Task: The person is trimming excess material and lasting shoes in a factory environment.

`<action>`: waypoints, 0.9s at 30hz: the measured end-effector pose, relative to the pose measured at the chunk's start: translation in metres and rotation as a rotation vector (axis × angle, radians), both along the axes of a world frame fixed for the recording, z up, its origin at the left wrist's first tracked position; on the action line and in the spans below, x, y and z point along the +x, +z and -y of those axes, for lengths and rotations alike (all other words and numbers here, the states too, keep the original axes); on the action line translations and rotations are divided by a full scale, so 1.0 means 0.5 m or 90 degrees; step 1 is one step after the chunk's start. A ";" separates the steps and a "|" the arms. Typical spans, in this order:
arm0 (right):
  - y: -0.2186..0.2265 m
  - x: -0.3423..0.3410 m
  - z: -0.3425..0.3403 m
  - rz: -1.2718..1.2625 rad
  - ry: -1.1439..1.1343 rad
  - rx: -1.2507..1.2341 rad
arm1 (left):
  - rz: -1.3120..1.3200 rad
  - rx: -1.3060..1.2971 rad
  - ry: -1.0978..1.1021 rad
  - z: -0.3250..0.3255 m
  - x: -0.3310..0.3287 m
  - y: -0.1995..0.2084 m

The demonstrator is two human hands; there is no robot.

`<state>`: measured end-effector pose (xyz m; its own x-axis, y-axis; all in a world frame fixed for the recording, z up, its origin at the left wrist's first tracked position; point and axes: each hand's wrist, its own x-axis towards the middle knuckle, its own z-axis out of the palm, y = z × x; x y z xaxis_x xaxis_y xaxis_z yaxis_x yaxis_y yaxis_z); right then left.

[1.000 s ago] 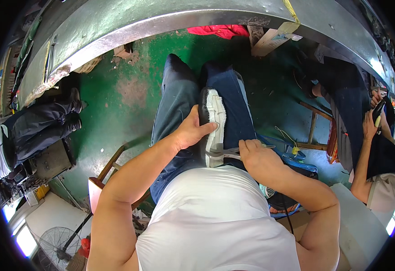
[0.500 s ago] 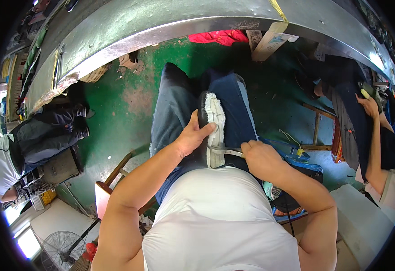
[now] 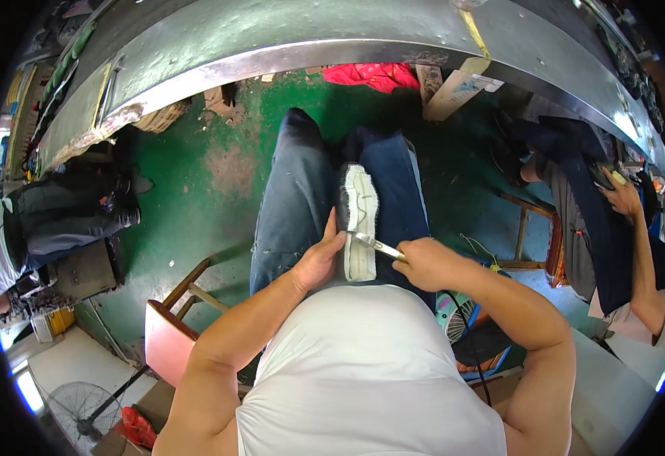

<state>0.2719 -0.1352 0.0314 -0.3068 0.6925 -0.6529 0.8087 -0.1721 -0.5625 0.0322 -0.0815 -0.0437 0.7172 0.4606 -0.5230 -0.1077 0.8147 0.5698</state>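
Note:
A shoe upper (image 3: 361,201) lies sole side up along my thighs. Its black side shows at the left, and a white, rough-edged underside faces me. My left hand (image 3: 319,260) is closed on the shoe's left side, with the thumb near its edge. In my right hand (image 3: 431,264) is the handle of a metal hand tool (image 3: 382,248) that looks like pincers. The tool's head reaches across the white underside, close to my left thumb. Whether its jaws grip the material is too small to tell.
A metal-edged bench (image 3: 272,57) runs across ahead of my knees. A wooden chair (image 3: 169,342) stands at my left, and a small fan (image 3: 452,315) is by my right elbow. Other people sit at the left (image 3: 66,220) and right (image 3: 621,205).
The tool's head has moved up and left along the shoe, toward my left thumb, and its handle is now slanted. My left hand has slid lower along the shoe.

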 end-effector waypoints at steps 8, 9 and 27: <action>-0.023 -0.041 0.042 -0.080 -0.198 -0.002 | -0.092 0.139 0.017 0.004 0.013 -0.029; -0.032 -0.043 0.056 -0.096 -0.267 0.007 | -0.135 0.163 0.000 0.001 0.021 -0.020; -0.003 0.005 -0.079 0.058 0.025 0.105 | -0.256 0.163 0.099 0.013 0.085 -0.001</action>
<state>0.2742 -0.0958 0.0299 -0.2807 0.7811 -0.5577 0.8622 -0.0502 -0.5041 0.0746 -0.0881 -0.0439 0.3948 0.6963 -0.5995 0.0519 0.6345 0.7712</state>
